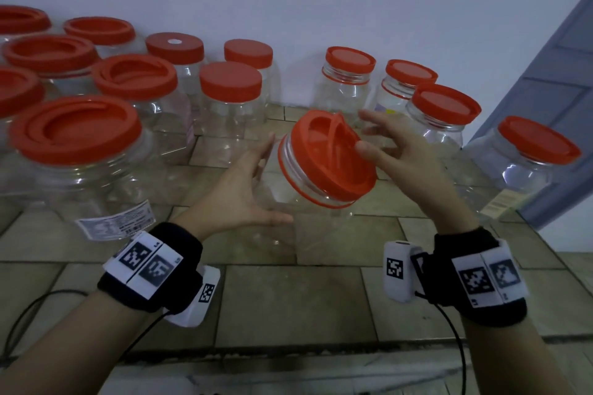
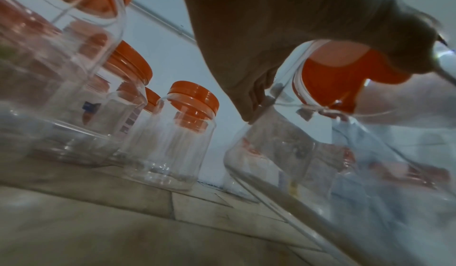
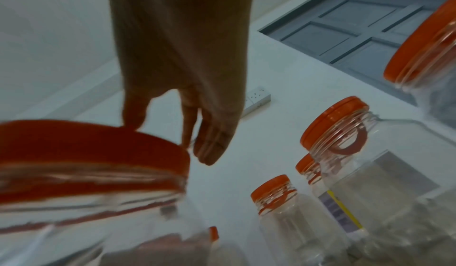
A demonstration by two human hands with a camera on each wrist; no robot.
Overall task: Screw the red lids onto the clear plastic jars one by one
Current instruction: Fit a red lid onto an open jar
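Nearest to me, my two wrists come up from the lower edge of the head view, each in a black band. Between them I hold a clear jar (image 1: 288,199) tipped off the stone-tiled counter (image 1: 288,298), its mouth leaning away to my right. My left hand (image 1: 244,189) cradles the jar's wall from the left, palm against the plastic, fingers straight and slightly fanned, thumb stretched along the underside. The red lid (image 1: 330,157) already sits on the neck. My right hand (image 1: 398,151) is at the lid's far rim, fingers spread and loosely bent; the thumb tip touches the red edge, and the right wrist view shows a fingertip on the rim too. I judge this a re-grip between turns, though I cannot tell how tightly the lid is seated.

Further out, every jar I can see wears a red lid: the large ones (image 1: 80,151) massed at my left, the smaller ones (image 1: 446,112) standing along the wall at my right. None stands open and no loose lid lies on the counter, so the job looks close to finished, with this jar possibly the last. Whether the lids on the right are fully tightened I cannot say.
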